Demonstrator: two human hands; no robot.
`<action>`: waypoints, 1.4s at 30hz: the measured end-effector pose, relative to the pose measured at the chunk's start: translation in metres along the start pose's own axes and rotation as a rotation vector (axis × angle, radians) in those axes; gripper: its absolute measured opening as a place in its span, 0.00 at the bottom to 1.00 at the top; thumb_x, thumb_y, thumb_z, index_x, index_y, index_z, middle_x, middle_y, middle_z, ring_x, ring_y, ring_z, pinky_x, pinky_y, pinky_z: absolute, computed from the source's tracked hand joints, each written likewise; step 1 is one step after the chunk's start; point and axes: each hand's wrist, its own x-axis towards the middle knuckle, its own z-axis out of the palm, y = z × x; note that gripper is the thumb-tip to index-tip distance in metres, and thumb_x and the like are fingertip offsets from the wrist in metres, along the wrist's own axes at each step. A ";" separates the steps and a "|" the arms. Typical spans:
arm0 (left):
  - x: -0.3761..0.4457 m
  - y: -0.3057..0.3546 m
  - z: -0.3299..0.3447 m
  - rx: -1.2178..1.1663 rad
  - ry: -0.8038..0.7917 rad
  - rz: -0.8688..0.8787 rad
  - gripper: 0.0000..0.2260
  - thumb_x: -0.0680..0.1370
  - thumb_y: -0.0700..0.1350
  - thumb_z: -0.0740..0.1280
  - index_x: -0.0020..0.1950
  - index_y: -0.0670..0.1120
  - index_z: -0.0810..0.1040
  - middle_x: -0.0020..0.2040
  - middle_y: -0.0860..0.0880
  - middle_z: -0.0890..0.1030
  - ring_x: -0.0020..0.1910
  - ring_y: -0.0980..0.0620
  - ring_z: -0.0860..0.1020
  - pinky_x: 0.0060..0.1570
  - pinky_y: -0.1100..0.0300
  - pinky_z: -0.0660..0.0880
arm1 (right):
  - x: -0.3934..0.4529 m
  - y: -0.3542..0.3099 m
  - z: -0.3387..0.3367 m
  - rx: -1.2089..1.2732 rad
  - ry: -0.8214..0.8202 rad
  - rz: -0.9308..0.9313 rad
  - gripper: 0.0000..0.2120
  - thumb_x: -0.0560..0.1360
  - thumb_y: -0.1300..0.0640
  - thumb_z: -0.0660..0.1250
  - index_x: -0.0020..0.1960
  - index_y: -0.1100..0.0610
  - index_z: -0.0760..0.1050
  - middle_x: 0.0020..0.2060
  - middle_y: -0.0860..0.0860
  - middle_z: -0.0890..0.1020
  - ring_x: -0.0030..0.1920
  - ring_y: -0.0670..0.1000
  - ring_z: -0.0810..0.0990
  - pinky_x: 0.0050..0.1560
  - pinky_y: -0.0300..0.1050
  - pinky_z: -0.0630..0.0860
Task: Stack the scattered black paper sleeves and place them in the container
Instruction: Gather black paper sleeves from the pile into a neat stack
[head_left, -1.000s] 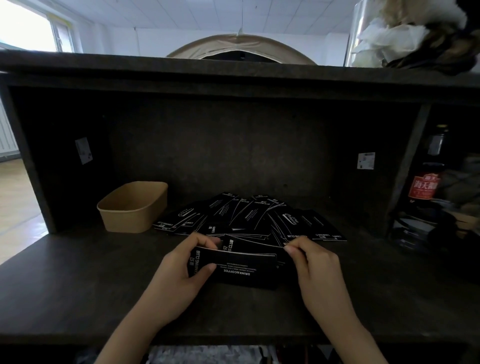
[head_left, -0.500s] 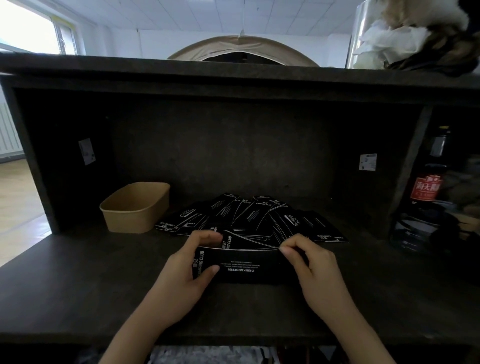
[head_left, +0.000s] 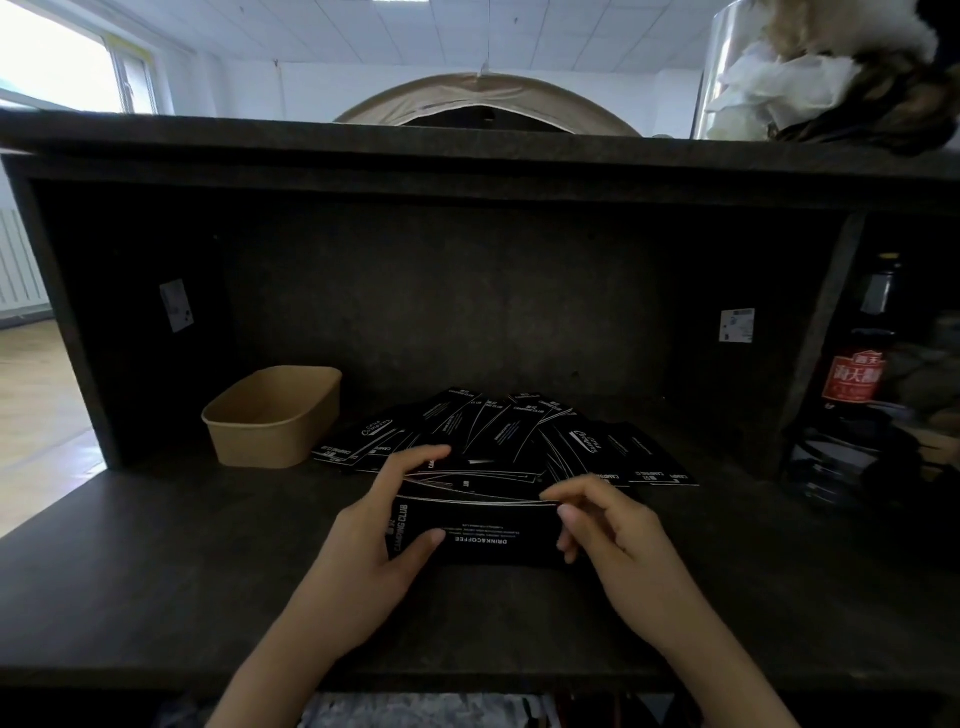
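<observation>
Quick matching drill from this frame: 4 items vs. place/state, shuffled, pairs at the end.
Items
1. container
2. held sleeve stack
3. scattered sleeves
4. bottle

Places or states
A. fanned out flat on the shelf, behind the hands
B. far right, past the shelf divider, red label
C. gripped at its left end by the left hand, with the right hand at its right end
D. left of the sleeves, tan, nothing visible in it

Pairs: 1-D, 2-C, 3-A, 4-B
</observation>
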 end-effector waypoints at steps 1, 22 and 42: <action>0.000 -0.001 0.000 0.025 -0.005 0.015 0.26 0.75 0.42 0.70 0.62 0.68 0.66 0.57 0.68 0.75 0.58 0.69 0.74 0.55 0.72 0.73 | -0.001 -0.001 0.000 -0.008 -0.015 0.000 0.08 0.79 0.56 0.62 0.51 0.44 0.77 0.39 0.46 0.81 0.40 0.45 0.80 0.44 0.38 0.77; 0.002 -0.002 0.000 0.030 -0.038 -0.018 0.10 0.77 0.43 0.68 0.50 0.59 0.75 0.49 0.64 0.79 0.47 0.62 0.79 0.42 0.72 0.74 | -0.002 -0.001 0.006 -0.745 0.292 0.413 0.23 0.76 0.46 0.64 0.68 0.51 0.64 0.62 0.51 0.74 0.63 0.52 0.71 0.63 0.50 0.67; 0.002 0.001 0.001 -0.017 -0.042 -0.001 0.21 0.75 0.41 0.70 0.62 0.62 0.72 0.60 0.70 0.75 0.61 0.72 0.71 0.59 0.78 0.67 | -0.004 0.000 -0.004 -0.161 0.294 -0.004 0.08 0.79 0.54 0.60 0.47 0.48 0.78 0.39 0.44 0.81 0.42 0.38 0.79 0.42 0.32 0.74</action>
